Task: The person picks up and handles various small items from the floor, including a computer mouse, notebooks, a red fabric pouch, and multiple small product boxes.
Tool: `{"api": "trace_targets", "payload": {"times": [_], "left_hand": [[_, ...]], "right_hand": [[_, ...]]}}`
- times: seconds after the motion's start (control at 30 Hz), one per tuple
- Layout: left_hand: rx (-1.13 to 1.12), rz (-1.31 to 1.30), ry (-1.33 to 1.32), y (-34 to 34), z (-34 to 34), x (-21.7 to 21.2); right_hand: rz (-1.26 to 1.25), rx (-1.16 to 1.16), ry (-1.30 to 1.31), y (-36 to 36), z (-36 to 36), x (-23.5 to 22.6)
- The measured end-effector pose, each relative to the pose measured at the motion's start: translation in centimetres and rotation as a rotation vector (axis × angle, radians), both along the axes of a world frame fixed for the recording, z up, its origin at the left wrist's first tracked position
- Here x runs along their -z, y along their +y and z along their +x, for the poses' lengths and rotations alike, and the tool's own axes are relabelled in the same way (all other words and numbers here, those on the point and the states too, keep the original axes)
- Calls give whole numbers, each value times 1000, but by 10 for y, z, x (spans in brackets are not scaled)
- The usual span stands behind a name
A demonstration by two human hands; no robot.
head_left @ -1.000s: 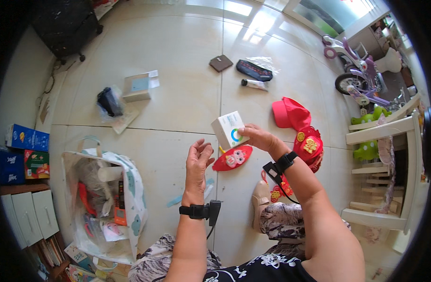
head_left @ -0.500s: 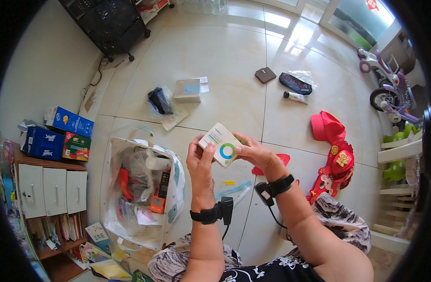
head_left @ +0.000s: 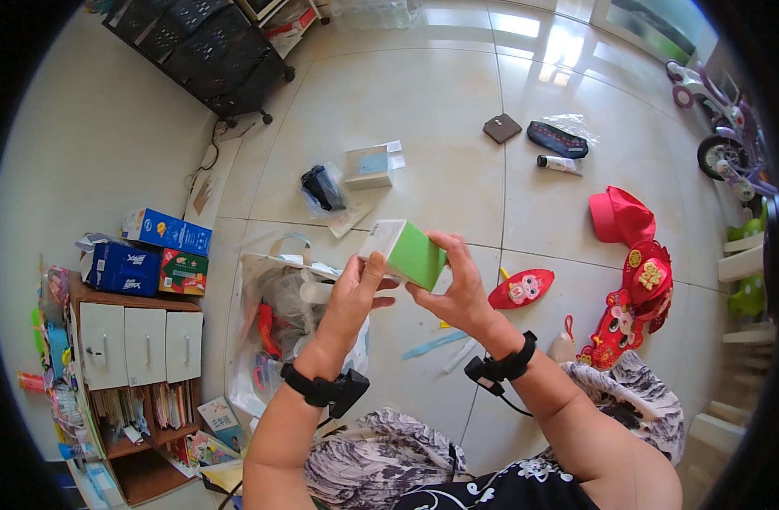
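Both my hands hold a small white box with a green side above the tiled floor. My left hand grips its left end with the thumb on the near face. My right hand cups it from below and from the right. A black band sits on each wrist. Just below and left of the box an open plastic bag full of mixed items lies on the floor.
A low white cabinet with blue boxes on top stands at left. A black crate rack is at the back. On the floor lie a small carton, a black wrapped item, red fabric toys, a tube and a child's bike.
The box has turned in my hands: its white printed face showed before, its green side shows now. My head has swung left, so the cabinet and bag sit nearer the middle.
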State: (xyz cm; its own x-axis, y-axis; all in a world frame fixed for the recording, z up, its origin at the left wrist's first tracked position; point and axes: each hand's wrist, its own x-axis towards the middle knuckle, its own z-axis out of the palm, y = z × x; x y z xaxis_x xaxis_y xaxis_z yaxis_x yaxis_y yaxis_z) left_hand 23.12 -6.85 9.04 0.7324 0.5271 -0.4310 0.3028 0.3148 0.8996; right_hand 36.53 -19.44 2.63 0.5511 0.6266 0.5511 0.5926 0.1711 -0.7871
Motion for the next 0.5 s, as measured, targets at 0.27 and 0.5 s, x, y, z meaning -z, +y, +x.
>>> {"api": "trace_targets", "payload": {"times": [0.27, 0.5], "left_hand": [[94, -147, -243, -8, -39, -13], [-100, -134, -322, -8, -59, -24]], "right_hand": [[120, -94, -396, 3, -15, -19], [195, -168, -467, 21, -31, -22]]}}
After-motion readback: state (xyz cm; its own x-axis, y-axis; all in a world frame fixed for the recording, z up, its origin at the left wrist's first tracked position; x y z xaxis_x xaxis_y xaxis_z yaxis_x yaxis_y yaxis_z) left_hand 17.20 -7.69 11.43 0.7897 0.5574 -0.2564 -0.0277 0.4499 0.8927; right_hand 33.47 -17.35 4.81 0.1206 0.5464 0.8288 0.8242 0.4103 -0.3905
